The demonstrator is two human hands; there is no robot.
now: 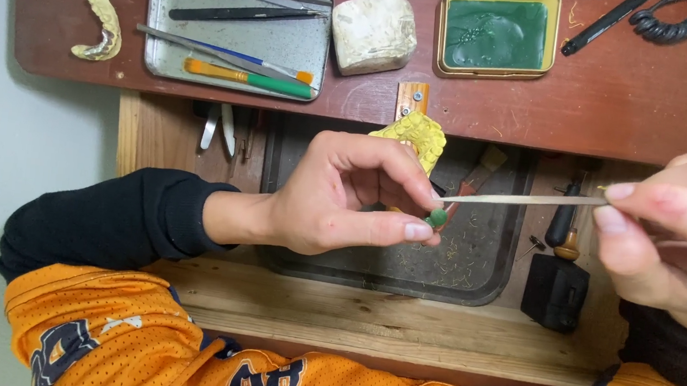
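The left hand (343, 197) pinches a small green ball (438, 217) between thumb and fingers, over the dark tray (470, 272). The right hand (675, 237) is closed on a thin stick (519, 200), whose tip touches the ball. A yellow teeth model (418, 133) sits behind, by the bench (622, 94).

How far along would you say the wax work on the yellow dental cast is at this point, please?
Laid out already: the green wax tin is open and tools sit in the metal tray. In hand: the left hand pinches a small green wax bead against the tip of a thin instrument held by the right hand. Left: the yellow cast behind shows no green wax from here.
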